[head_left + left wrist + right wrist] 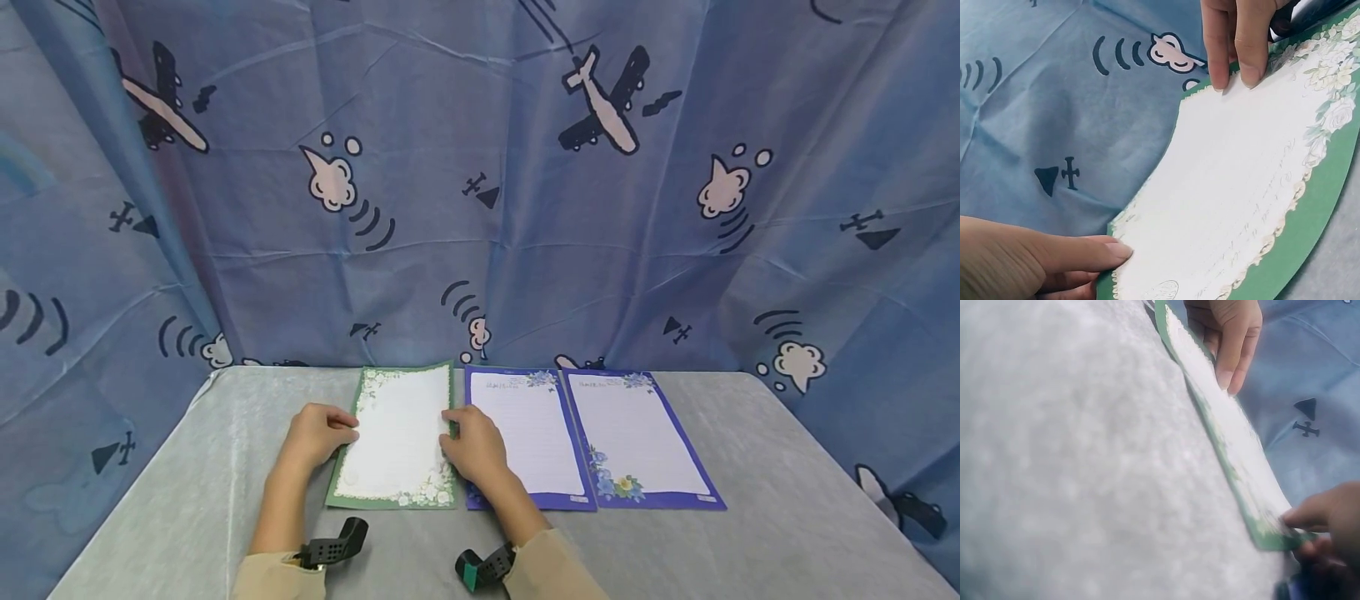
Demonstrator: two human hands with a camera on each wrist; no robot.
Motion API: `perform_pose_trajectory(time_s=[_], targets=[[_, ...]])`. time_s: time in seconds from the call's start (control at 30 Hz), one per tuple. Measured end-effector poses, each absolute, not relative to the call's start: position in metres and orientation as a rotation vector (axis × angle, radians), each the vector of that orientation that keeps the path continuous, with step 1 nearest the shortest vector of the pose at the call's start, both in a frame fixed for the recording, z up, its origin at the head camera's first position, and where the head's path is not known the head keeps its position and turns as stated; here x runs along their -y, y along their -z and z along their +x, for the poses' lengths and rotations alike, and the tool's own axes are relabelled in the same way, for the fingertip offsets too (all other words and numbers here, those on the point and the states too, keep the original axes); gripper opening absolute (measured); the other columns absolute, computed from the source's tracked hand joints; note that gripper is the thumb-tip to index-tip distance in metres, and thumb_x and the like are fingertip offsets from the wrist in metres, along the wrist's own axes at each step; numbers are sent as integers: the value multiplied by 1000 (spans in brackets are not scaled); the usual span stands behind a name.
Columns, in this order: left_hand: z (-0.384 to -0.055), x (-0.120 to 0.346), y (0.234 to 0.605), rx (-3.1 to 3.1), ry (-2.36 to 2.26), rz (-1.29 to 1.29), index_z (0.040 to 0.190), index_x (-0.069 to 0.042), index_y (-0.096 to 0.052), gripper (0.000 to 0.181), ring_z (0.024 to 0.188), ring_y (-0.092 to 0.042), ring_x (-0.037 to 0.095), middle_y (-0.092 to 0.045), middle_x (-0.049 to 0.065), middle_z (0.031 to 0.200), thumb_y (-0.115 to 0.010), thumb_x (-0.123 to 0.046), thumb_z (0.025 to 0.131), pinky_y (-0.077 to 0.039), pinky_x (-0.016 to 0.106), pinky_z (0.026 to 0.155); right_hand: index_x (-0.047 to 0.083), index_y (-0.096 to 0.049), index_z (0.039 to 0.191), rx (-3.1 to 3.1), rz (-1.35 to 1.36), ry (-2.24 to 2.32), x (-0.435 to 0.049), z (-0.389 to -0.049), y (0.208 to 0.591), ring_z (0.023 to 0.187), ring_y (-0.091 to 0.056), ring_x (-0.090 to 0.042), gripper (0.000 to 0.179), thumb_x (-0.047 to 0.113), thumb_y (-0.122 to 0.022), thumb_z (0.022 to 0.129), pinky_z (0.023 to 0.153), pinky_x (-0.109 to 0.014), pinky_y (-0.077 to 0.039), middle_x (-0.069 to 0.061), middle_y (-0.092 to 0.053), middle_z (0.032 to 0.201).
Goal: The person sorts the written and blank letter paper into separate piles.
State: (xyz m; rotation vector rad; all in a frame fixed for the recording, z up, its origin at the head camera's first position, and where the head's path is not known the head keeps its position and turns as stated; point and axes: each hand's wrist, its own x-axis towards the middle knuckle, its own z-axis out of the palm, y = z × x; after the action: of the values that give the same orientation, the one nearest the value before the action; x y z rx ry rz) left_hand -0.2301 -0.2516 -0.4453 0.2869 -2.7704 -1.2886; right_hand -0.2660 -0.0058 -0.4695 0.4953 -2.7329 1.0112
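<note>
A sheet of letter paper (397,433) with a green border and white flowers is held between both hands at the left of the table. Its left edge is pinched by my left hand (321,433), thumb on top in the left wrist view. On the opposite edge, my right hand (476,446) grips the sheet with thumb and fingers. In the left wrist view the green-bordered paper (1210,187) looks bowed between the hands. Beside it lies a purple-bordered sheet (521,433) with blue flowers, partly covered by the right hand and forearm.
A second purple-bordered sheet (637,433) lies to the right, edge against the first. All are on a grey cloth-covered table (765,500). A blue curtain (420,183) with airplane prints hangs right behind the table's far edge. Each wrist wears a black camera mount (337,546).
</note>
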Motion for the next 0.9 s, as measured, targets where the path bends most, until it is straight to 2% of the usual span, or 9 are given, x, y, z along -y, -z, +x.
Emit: perform_pose_trajectory(time_s=[0.13,0.2,0.43,0.6,0.73,0.9], targets=[[-229,251,444,2781,1311,313,100,2,-76,16,59,-59,15,-73,11,83,-74,-5,87,-49,29,56,4,-76,116,2734,494,-996,7,-266,472,84,-64,-20,34,11,-75,83,76,-38,-55,-16,-71,116],[-229,251,444,2793,1301,322,101,1,-76,16,60,-59,16,-73,11,83,-74,-5,87,-49,29,57,4,-76,116,2734,496,-992,7,-266,472,83,-64,-20,34,11,-75,83,74,-37,-54,-15,-70,116],[-229,250,442,2897,1083,263,99,-4,-77,16,81,-64,20,-72,8,89,-77,-10,84,-52,42,76,4,-75,117,2727,506,-984,6,-267,471,72,-55,-13,35,13,-77,83,70,-32,-50,-17,-69,116],[-229,249,440,2921,1035,246,100,-6,-76,20,84,-63,22,-70,10,92,-80,-14,82,-51,45,77,0,-73,118,2723,518,-1022,5,-267,470,78,-57,-15,39,12,-78,82,76,-35,-53,-18,-68,116],[-227,249,439,2931,1021,254,104,-5,-75,25,88,-64,24,-70,11,96,-81,-15,82,-51,46,80,-3,-73,117,2710,501,-1057,4,-268,468,78,-56,-15,40,11,-81,80,74,-33,-53,-19,-66,116],[-226,248,435,2933,994,275,110,-3,-74,31,93,-66,28,-72,15,102,-80,-17,83,-52,48,83,-1,-75,113,2683,453,-1061,1,-268,465,81,-61,-20,34,14,-81,83,77,-38,-56,-17,-67,113]])
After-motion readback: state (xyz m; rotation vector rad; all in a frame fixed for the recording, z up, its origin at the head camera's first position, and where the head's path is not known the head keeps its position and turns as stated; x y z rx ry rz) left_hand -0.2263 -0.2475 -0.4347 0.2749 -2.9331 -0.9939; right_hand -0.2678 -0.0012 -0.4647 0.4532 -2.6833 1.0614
